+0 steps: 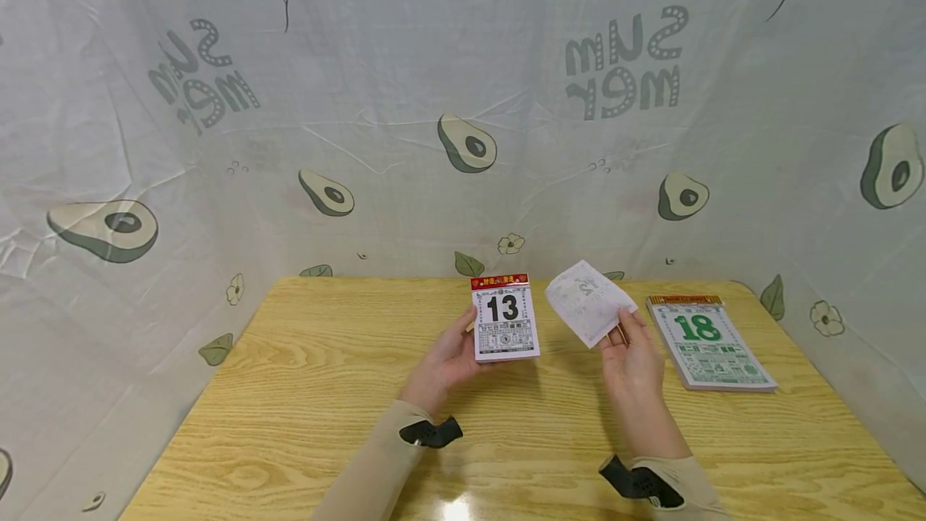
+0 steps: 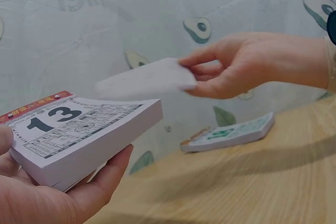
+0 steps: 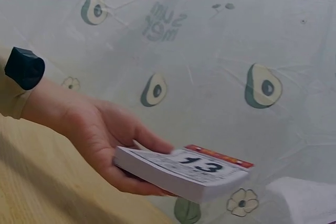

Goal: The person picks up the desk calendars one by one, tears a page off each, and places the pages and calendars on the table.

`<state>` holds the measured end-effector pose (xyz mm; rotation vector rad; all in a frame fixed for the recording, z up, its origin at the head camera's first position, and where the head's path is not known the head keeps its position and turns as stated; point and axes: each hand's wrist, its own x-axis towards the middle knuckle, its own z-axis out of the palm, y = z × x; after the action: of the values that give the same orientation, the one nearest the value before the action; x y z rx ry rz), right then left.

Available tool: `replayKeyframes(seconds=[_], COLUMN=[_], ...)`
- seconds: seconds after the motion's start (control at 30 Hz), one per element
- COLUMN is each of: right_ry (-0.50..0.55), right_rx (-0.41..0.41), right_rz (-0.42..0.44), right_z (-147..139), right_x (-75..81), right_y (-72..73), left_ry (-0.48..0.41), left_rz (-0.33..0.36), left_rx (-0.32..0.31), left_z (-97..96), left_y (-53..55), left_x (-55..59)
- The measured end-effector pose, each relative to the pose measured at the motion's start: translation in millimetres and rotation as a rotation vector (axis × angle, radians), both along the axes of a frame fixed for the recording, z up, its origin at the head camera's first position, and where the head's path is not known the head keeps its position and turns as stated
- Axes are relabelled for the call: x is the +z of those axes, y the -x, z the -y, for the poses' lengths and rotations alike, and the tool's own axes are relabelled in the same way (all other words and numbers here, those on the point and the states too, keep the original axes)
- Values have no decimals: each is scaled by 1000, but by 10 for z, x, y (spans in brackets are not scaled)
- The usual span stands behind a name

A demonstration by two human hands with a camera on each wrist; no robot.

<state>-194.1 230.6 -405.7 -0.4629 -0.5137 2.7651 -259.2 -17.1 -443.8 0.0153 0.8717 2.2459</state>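
Observation:
My left hand (image 1: 450, 362) holds a thick tear-off calendar (image 1: 506, 320) above the table, thumb along its left edge and fingers underneath. A red strip tops the pad, and its front page shows a black 13. To the right of it, my right hand (image 1: 633, 352) pinches a thin loose calendar sheet (image 1: 587, 304) by its lower right corner. The sheet's pale side, with faint print showing through, faces the head camera. In the left wrist view the sheet (image 2: 144, 81) is blurred, just beyond the pad. Only a white edge of the sheet (image 3: 304, 198) enters the right wrist view.
A second tear-off calendar (image 1: 712, 342) with a green 18 lies on the wooden table (image 1: 311, 392), right of my right hand. Behind the table and at both sides hangs a pale curtain (image 1: 391, 63) printed with avocados. Each wrist carries a black strap-on camera (image 1: 432, 432).

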Motion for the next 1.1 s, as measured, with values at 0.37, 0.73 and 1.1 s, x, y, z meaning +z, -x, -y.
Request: replayKeyframes(seconds=[0.37,0.73,1.1], right_ry=[-24,-89,-165], right_rx=[-30,-3,-37], right_rz=[-29,-15,-21], right_z=[-66,-56,-50], right_x=[-5,3,-19], right_y=[9,8,33], left_ry=[-50,0,37], left_rz=[9,-11,8], left_rx=[-15,-9,40], left_z=[76,163,297], left_y=[52,88,164], left_x=[13,66,115])
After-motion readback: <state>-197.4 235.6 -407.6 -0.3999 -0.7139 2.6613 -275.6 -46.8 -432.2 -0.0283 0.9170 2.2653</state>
